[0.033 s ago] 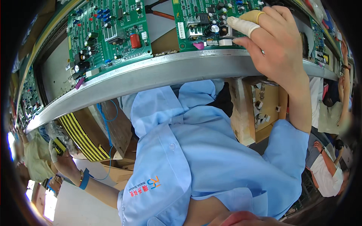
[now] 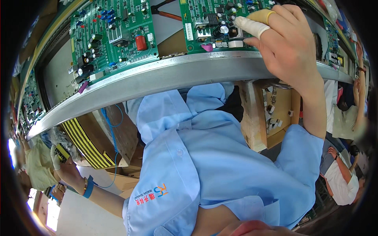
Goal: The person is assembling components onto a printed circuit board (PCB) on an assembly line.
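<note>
My right hand (image 2: 281, 43) reaches over the right-hand green circuit board (image 2: 195, 48). Its outstretched index finger, in a white finger cot (image 2: 254, 27), touches or hovers just over parts near the board's front edge; I cannot tell which. The thumb is apart from it, beside a white block-shaped part (image 2: 236, 44), and a yellow cot (image 2: 262, 16) covers another finger. Far to the left and low, my left hand (image 2: 56, 159) is closed on a small yellow-and-black part (image 2: 62, 153). A blue wrist strap (image 2: 89, 187) circles that wrist.
Another populated green board (image 2: 138, 59) lies to the left, behind the metal rail (image 2: 157, 72). Pliers (image 2: 165, 13) rest between the boards. Below the rail are a box of yellow-and-black strips (image 2: 86, 143), a blue coiled cord (image 2: 110, 129) and an open box (image 2: 281, 133) of small parts. Other people work at both sides.
The index fingertip of my right hand has shifted very slightly to the left over the board. My left hand keeps its place with the yellow-and-black part.
</note>
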Available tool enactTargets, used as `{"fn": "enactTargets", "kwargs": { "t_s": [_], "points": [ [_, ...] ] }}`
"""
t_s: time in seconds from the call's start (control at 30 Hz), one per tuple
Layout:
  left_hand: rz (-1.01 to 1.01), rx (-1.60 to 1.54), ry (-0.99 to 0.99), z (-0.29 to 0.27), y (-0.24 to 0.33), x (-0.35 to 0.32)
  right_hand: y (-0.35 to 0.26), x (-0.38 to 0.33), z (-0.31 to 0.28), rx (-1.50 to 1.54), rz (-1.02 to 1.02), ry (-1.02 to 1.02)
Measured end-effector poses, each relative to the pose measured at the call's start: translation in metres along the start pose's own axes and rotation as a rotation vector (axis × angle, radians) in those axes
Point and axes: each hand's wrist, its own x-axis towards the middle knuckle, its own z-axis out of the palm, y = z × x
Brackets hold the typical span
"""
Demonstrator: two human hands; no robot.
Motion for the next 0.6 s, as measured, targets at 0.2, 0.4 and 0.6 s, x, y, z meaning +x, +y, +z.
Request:
{"fn": "enactTargets", "kwargs": {
  "t_s": [0.2, 0.4, 0.6],
  "points": [
    [0.054, 0.049, -0.088, 0.055, 0.002, -0.002, -0.020, 0.017, -0.013, 0.097, 0.127, -0.027],
    [0.121, 0.112, -0.295, 0.091, -0.002, 0.007, -0.023, 0.021, -0.014, 0.085, 0.059, -0.033],
    [0.168, 0.202, -0.394, 0.120, -0.005, 0.006, -0.028, 0.022, -0.016, 0.044, 0.085, -0.053]
  ]
}}
